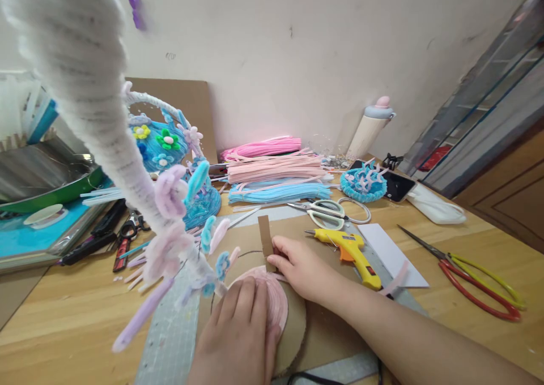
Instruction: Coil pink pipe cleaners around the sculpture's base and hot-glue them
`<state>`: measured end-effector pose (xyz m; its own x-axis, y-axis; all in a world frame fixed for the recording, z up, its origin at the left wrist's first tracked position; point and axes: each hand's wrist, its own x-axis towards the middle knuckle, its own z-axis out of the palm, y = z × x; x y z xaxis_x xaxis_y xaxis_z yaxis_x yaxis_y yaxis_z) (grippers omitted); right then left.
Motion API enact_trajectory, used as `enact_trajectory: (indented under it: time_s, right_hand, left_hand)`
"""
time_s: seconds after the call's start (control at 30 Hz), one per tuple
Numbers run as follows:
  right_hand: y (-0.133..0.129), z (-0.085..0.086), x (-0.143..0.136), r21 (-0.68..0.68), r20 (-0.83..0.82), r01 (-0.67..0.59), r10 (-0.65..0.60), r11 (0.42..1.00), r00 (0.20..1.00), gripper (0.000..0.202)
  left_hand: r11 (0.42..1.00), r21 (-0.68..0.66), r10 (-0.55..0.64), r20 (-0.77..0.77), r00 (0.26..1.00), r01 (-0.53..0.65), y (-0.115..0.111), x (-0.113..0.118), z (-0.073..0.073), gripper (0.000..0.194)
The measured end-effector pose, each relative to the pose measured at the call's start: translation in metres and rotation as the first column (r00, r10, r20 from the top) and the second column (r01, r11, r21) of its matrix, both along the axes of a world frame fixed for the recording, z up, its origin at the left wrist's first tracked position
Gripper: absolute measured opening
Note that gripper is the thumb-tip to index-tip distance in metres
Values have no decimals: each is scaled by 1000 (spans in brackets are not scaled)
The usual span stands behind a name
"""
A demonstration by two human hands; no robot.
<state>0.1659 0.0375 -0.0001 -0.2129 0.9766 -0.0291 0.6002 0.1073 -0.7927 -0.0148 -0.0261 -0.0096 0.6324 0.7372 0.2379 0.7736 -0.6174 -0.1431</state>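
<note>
A pink wound disc [278,303] lies on a round piece of brown cardboard [295,331] near the bottom centre. My left hand [240,328] rests over the disc with its fingers laid flat and hides its left part. Between the thumb and fingers of my right hand [293,263] is a narrow cardboard strip [264,235], standing at the disc's upper edge. Just right of that hand, a yellow glue gun [351,252] lies on the cardboard. A white fuzzy stem [114,130] with pastel flowers rises at the left, close to the camera.
Bundles of pink [272,170] and blue pipe cleaners [280,192] lie behind. Pale green scissors [327,212] and red-yellow scissors [480,286] lie to the right, with a white card [393,255]. A bottle [372,127] and blue woven basket [363,182] stand farther back.
</note>
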Motion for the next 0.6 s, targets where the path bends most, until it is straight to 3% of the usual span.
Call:
enact_trajectory:
  time_s: [0.6]
  right_hand:
    - [1,2,0,-26,-25,-19,19,999,1000,27]
  left_hand:
    - [1000,-14,15,2,1000,-15,-1,2,3,42]
